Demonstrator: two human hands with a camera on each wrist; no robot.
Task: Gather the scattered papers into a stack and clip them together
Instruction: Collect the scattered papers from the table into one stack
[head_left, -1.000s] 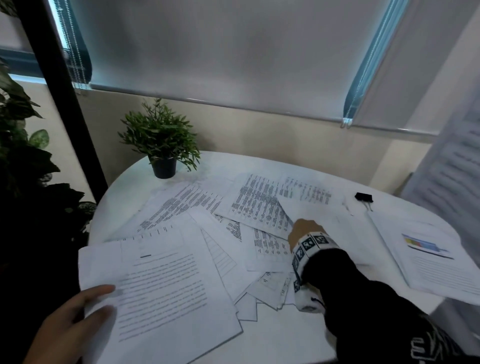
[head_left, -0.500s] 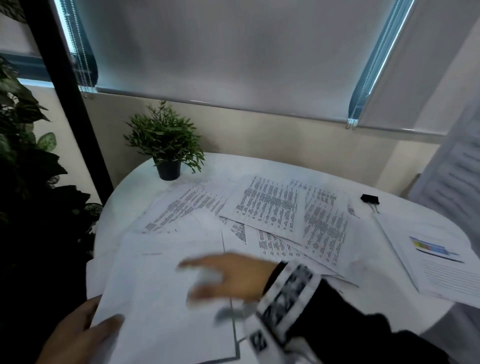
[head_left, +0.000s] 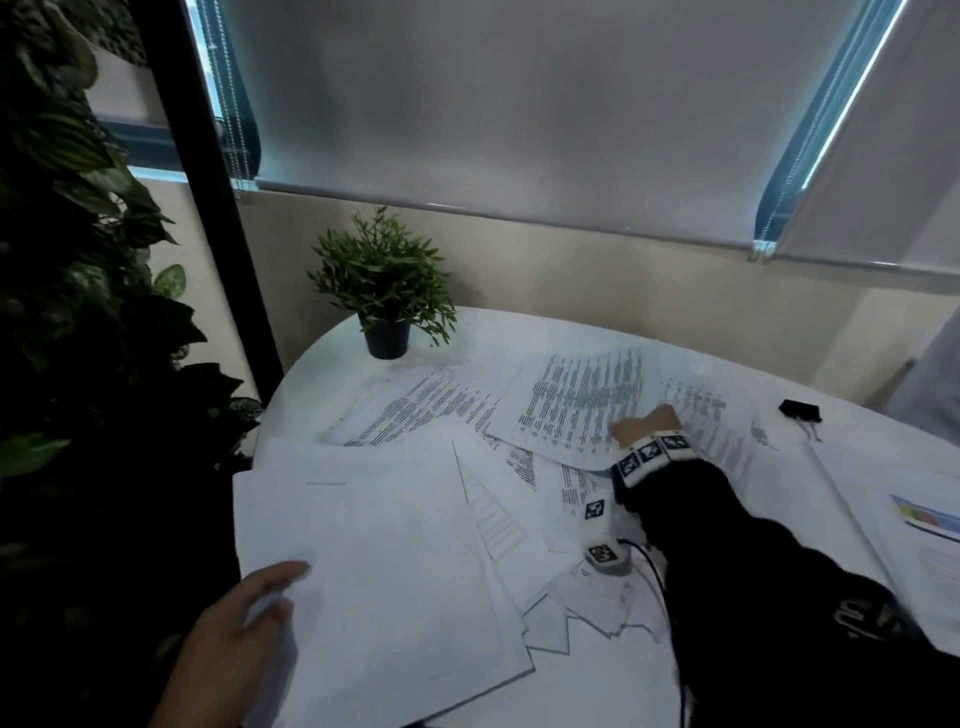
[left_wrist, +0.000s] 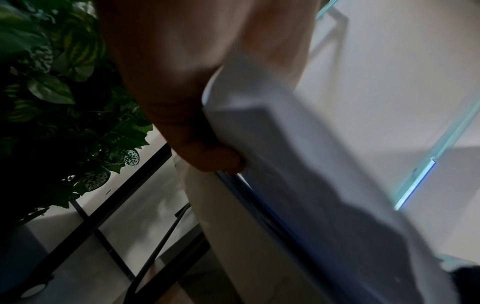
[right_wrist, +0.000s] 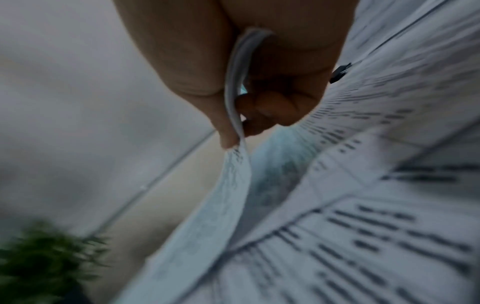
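Your right hand (head_left: 647, 425) pinches the near edge of a white printed sheet (head_left: 582, 405) at the table's twelve o'clock, thumb on top, fingers curled beneath. That sheet's long axis runs away from you. The gathered white paper stack (head_left: 384, 561) lies at eight o'clock from it, gripped at its corner by your left hand (head_left: 234, 639). The small black binder clip (head_left: 800, 411) waits at two o'clock, nearer your right hand.
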